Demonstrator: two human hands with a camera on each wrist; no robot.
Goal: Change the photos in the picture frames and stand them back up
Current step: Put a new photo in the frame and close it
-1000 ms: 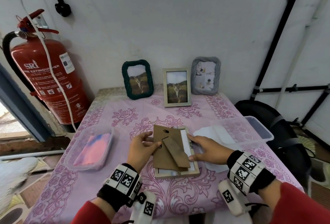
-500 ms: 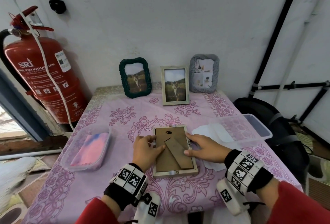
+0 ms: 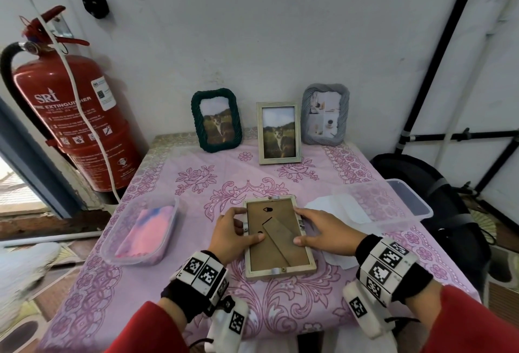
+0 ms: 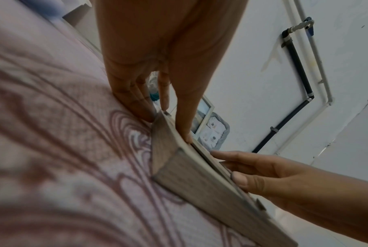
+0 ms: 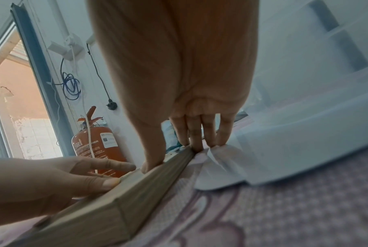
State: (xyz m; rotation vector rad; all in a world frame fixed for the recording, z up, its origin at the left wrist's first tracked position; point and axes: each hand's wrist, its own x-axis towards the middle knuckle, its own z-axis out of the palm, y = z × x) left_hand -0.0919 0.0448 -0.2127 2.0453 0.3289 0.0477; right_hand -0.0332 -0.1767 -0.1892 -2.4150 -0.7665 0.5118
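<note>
Backing seated in one frame, three others standing

The frame (image 3: 279, 236) lies face down near the table's (image 3: 157, 291) front edge; left hand (image 3: 230, 233) and right hand (image 3: 323, 230) flank it, fingers fairly straight, thumbs pressing the backing (image 3: 269, 251). Judging by that, its clips still need closing before it stands. Three frames stand at the back edge: green (image 3: 216, 120), wood (image 3: 279, 133), grey (image 3: 325, 114). Whether a new photo sits inside is hidden, and the clips are too small to read.
</note>
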